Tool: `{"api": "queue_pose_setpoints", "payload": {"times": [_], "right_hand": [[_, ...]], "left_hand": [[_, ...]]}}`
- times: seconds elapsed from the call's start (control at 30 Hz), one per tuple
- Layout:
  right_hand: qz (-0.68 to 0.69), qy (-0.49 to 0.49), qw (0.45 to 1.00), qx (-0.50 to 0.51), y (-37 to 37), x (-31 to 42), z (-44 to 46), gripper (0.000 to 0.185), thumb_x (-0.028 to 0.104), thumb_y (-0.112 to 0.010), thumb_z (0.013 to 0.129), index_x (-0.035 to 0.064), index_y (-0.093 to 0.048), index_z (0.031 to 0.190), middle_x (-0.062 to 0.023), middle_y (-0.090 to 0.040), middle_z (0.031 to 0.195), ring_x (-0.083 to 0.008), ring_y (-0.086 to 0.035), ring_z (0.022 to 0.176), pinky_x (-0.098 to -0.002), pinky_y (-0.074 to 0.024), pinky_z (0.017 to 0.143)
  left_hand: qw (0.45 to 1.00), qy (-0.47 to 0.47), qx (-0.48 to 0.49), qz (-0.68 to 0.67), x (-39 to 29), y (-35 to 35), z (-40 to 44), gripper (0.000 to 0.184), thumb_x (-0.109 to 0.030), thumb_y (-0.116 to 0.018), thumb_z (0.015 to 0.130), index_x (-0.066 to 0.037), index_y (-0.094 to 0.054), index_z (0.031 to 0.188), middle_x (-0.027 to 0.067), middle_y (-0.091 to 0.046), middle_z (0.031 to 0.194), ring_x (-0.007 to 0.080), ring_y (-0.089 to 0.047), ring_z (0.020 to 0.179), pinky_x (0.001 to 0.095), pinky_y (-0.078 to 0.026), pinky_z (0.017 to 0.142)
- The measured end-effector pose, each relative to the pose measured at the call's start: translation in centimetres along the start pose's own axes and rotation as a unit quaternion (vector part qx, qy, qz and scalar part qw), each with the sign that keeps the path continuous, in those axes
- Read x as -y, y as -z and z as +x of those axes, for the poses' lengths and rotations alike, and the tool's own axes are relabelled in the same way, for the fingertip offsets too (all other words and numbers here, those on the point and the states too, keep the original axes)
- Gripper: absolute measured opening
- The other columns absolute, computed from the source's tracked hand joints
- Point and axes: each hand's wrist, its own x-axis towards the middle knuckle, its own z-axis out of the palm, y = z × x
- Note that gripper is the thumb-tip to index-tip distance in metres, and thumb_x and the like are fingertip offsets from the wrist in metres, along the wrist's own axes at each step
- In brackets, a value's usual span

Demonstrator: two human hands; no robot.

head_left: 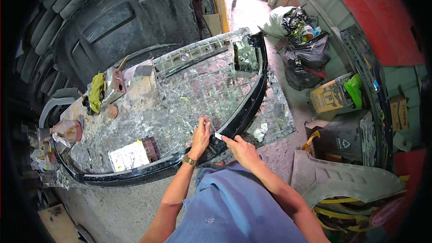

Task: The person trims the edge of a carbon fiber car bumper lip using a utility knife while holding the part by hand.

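Blue shirt cloth [238, 202] is seen nearest the camera, with both hands brought together just beyond it, over the near side of the bench [180, 108]. Between the thumb and fingers of the right hand [244, 150], nearly closed, a small white piece [218, 136] is pinched against or just above the black trim [246, 112]. By the left hand [200, 138], at the trim's inner side, the fingers are curled close together; whether anything is gripped cannot be told.

The trim is laid in a long curve around the bench, from the far right corner, past the hands, to the left end. Mesh [148, 175] is already seated along its near left stretch. Work appears to be under way at one short section only; how much of the rest has been finished cannot be judged. Crumpled paper [260, 132] is left to the right, and a sheet [129, 156] is laid flat inside the curve, near left.
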Motion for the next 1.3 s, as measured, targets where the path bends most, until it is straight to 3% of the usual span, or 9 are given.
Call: {"api": "queue_pose_setpoints", "payload": {"times": [0.07, 0.13, 0.23, 0.4, 0.47, 0.6, 0.8, 1.0, 1.3], "right_hand": [[0.033, -0.01, 0.999, 0.034, 0.8, -0.4, 0.1, 0.044, 0.022, -0.058, 0.101, 0.0167, -0.056, 0.144, -0.0169, -0.061, 0.104, -0.0383, -0.068, 0.09, -0.0479, -0.0548, 0.08], [0.195, 0.037, 0.973, -0.114, 1.4, -1.1, 0.3, 0.045, 0.029, -0.058, 0.103, 0.0116, -0.055, 0.145, -0.0174, -0.068, 0.116, -0.0346, -0.069, 0.102, -0.0421, -0.053, 0.091], [0.302, -0.072, 0.946, -0.098, 3.1, -1.7, 1.2, 0.05, 0.034, -0.059, 0.104, 0.0081, -0.054, 0.146, -0.0172, -0.069, 0.126, -0.0279, -0.068, 0.112, -0.0363, -0.0493, 0.098], [0.311, -0.083, 0.944, -0.078, 4.1, -3.1, 2.2, 0.048, 0.034, -0.061, 0.103, 0.0058, -0.057, 0.141, -0.017, -0.071, 0.122, -0.0237, -0.068, 0.108, -0.035, -0.0502, 0.094], [0.325, -0.093, 0.939, -0.058, 4.3, -3.3, 2.3, 0.047, 0.033, -0.062, 0.102, 0.0056, -0.057, 0.14, -0.0161, -0.072, 0.119, -0.0233, -0.068, 0.106, -0.0352, -0.0507, 0.092], [0.352, -0.101, 0.928, -0.068, 4.5, -4.2, 3.2, 0.046, 0.031, -0.064, 0.101, 0.0052, -0.059, 0.138, -0.0167, -0.073, 0.111, -0.0252, -0.069, 0.101, -0.0362, -0.0516, 0.085], [0.049, 0.093, 0.977, -0.188, 8.7, -5.2, 7.3, 0.036, 0.029, -0.063, 0.097, 0.0063, -0.059, 0.124, -0.0192, -0.067, 0.111, -0.0397, -0.068, 0.099, -0.0494, -0.0556, 0.081], [-0.13, 0.175, 0.959, -0.181, 13.9, -6.4, 12.0, 0.027, 0.019, -0.059, 0.094, 0.0047, -0.058, 0.117, -0.0189, -0.066, 0.103, -0.0371, -0.073, 0.089, -0.0473, -0.0587, 0.074], [-0.194, 0.117, 0.96, -0.162, 20.0, -12.9, 13.1, 0.03, 0.014, -0.05, 0.097, 0.0024, -0.059, 0.124, -0.0181, -0.067, 0.111, -0.0386, -0.073, 0.097, -0.047, -0.0596, 0.081]], "left_hand": [[0.999, 0.009, 0.033, 0.004, 0.2, 0.3, 0.0, 0.018, -0.022, -0.054, 0.107, -0.006, -0.052, 0.115, 0.0088, -0.052, 0.069, 0.0193, -0.049, 0.061, 0.0387, -0.04, 0.058], [0.999, -0.016, 0.03, -0.021, 0.5, 0.1, 0.2, 0.019, -0.02, -0.057, 0.106, -0.005, -0.052, 0.116, 0.007, -0.052, 0.07, 0.0167, -0.047, 0.062, 0.0363, -0.04, 0.058], [0.997, -0.029, 0.047, -0.048, -1.4, 0.5, 0.1, 0.02, -0.016, -0.061, 0.103, -0.005, -0.052, 0.118, 0.0026, -0.052, 0.071, 0.0118, -0.045, 0.063, 0.0314, -0.039, 0.058], [0.985, 0.02, 0.115, -0.13, -1.4, 0.6, 1.2, 0.023, -0.014, -0.062, 0.101, -0.008, -0.054, 0.122, -0.0034, -0.053, 0.074, 0.0068, -0.043, 0.064, 0.0256, -0.036, 0.057], [0.949, 0.161, 0.149, -0.226, -2.3, 0.6, 2.1, 0.025, -0.015, -0.062, 0.101, -0.009, -0.055, 0.124, -0.0059, -0.053, 0.075, 0.0054, -0.044, 0.064, 0.024, -0.036, 0.057], [0.935, 0.167, 0.099, -0.295, -3.4, 0.8, 3.6, 0.023, -0.011, -0.056, 0.1, -0.007, -0.057, 0.122, 0.0007, -0.061, 0.087, 0.0088, -0.053, 0.07, 0.0255, -0.044, 0.064], [0.936, 0.062, 0.08, -0.336, -11.6, -0.1, 1.6, 0.014, -0.006, -0.052, 0.104, 0.001, -0.059, 0.115, 0.014, -0.069, 0.109, 0.0173, -0.067, 0.095, 0.0312, -0.055, 0.089], [0.943, 0.032, 0.201, -0.265, -23.6, -3.8, -2.6, 0.015, -0.009, -0.057, 0.104, -0.002, -0.063, 0.115, 0.005, -0.066, 0.078, 0.0093, -0.059, 0.062, 0.0242, -0.049, 0.056], [0.901, -0.085, 0.408, -0.123, -34.6, -11.4, -4.6, 0.038, -0.003, -0.053, 0.102, -0.004, -0.049, 0.14, -0.0009, -0.055, 0.072, 0.0073, -0.052, 0.069, 0.0247, -0.045, 0.064]]}}
